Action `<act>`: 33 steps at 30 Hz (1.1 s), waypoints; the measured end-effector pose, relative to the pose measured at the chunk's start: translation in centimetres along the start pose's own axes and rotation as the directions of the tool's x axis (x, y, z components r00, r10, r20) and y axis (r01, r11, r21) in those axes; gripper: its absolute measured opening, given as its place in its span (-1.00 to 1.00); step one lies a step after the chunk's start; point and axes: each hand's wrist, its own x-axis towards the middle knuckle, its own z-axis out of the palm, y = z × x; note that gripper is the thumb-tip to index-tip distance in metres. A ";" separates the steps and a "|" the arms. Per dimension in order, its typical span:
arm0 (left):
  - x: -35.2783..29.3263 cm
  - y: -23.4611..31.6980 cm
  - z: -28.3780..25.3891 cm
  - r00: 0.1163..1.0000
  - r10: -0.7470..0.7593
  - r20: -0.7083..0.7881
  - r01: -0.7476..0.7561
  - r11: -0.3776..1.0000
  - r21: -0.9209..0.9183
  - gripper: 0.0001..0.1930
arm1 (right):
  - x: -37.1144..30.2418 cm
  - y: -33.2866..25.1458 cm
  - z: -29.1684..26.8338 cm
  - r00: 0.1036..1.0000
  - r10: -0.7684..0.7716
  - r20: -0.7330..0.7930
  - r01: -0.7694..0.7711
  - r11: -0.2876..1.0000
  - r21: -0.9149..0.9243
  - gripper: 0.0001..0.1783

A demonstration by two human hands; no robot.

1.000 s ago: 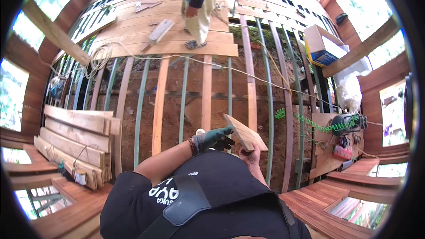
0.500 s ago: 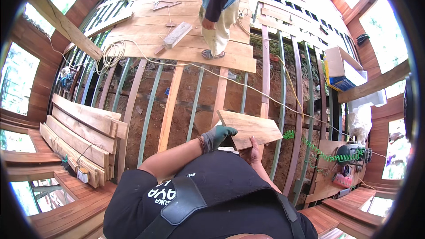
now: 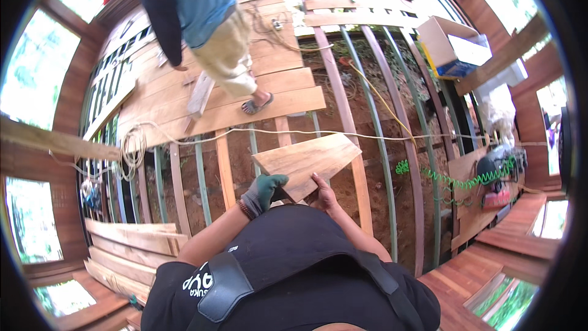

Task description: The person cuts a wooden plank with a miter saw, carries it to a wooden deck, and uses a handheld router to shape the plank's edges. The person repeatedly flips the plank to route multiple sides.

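Both of my hands hold a short, pale wooden board in front of my belly, above the open floor joists. Its far right end is cut at a slant. My left hand, in a grey and green glove with a beaded bracelet at the wrist, grips the board's near left edge. Bare, my right hand holds the near edge a little to the right, thumb on top and the other fingers mostly hidden beneath.
Bare joists run over brown soil. Ahead, a person stands on laid planks. A pale cord crosses the joists. Stacked boards lie at left; a cardboard box and a compressor with green coiled hose are at right.
The board has turned in my hands, its slanted end now further away. My view has shifted, so the surroundings sit differently. The person ahead appears nearer and further left, leaning forward.
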 end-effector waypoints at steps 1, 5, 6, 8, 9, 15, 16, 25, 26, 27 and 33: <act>0.8 0.6 -0.3 0.996 -0.079 -0.031 0.075 0.989 -0.124 -0.58 | 0.5 -0.4 0.6 0.998 -0.011 -0.067 0.012 1.000 0.007 -0.42; 5.6 2.5 -2.3 0.993 -0.116 0.016 0.116 0.963 -0.244 -0.52 | 3.2 -2.4 1.9 0.997 -0.055 -0.053 0.056 0.998 0.019 -0.51; 7.1 3.1 -2.8 0.992 -0.051 0.114 0.081 0.960 -0.269 -0.51 | 4.1 -3.2 2.0 0.994 -0.058 -0.093 0.059 0.998 0.013 -0.52; 10.4 4.5 -3.6 0.977 0.018 0.213 -0.005 0.998 -0.063 -0.57 | 6.1 -4.6 2.3 0.993 -0.070 -0.094 0.074 0.996 0.043 -0.53; 12.4 5.9 -4.0 0.951 0.078 0.298 -0.129 0.979 0.157 -0.58 | 7.1 -6.1 2.3 0.992 -0.041 -0.119 0.038 0.999 -0.026 -0.49; 22.8 13.9 -3.7 0.945 -0.206 0.256 0.229 0.972 -0.063 -0.62 | 13.9 -12.6 5.2 0.966 -0.240 -0.091 0.250 0.961 0.122 -0.45; 24.0 14.7 -3.6 0.937 -0.224 0.268 0.241 0.970 -0.029 -0.61 | 14.5 -13.5 5.8 0.951 -0.267 -0.154 0.284 0.953 0.103 -0.45; 32.5 21.9 2.0 0.779 -0.399 0.484 0.392 0.912 0.122 -0.53 | 15.8 -21.8 6.8 0.920 -0.371 -0.122 0.391 0.876 0.284 -0.42; 33.2 22.7 3.2 0.794 -0.399 0.458 0.373 0.915 0.151 -0.55 | 16.3 -23.0 6.6 0.918 -0.353 -0.179 0.390 0.882 0.264 -0.43; 33.9 23.3 4.5 0.784 -0.382 0.490 0.374 0.920 0.120 -0.56 | 16.8 -24.4 6.2 0.922 -0.344 -0.177 0.381 0.884 0.270 -0.45; 42.7 26.7 11.2 0.802 -0.443 0.401 0.441 0.892 0.102 -0.60 | 21.6 -34.8 3.8 0.923 -0.307 -0.232 0.355 0.913 0.200 -0.51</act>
